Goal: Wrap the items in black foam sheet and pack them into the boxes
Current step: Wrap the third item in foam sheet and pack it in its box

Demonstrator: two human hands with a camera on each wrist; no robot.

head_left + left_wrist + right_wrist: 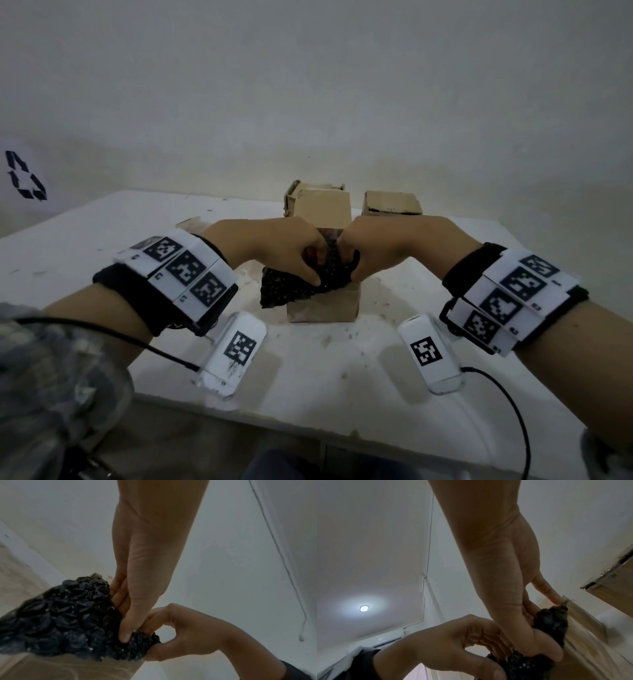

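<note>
**Both hands on foam bundle at open box, mid desk**

Head view: L hand [274, 245] and R hand [394, 246] meet over a brown cardboard box [322, 306] standing mid desk, w/ fingers of both curled into a wad of black foam sheet [298, 286]. Sheet sits at box mouth; one corner hangs out over the box's left top edge. Whatever is wrapped inside not visible.

L wrist cam: L thumb presses down into the foam sheet [65, 622], other L fingers tucked behind it; R hand [181, 632] pinches the near edge of the wad btwn thumb and curled fingers. Sheet surface bubbled, glossy.

R wrist cam: R thumb and fingers clamp the foam [551, 620] against the box flap [583, 616]; L hand [453, 646] curled, fingertips in the foam lower down.

Rest: white desk [102, 240], surface scuffed and flecked. Two more cardboard boxes toward far edge – one [322, 205] directly behind the hands, flaps up; second [392, 204] just to its right, apart from it. Tagged bands on both wrists, cables trailing toward near edge. Ceiling light [364, 608] on in R wrist cam.
</note>
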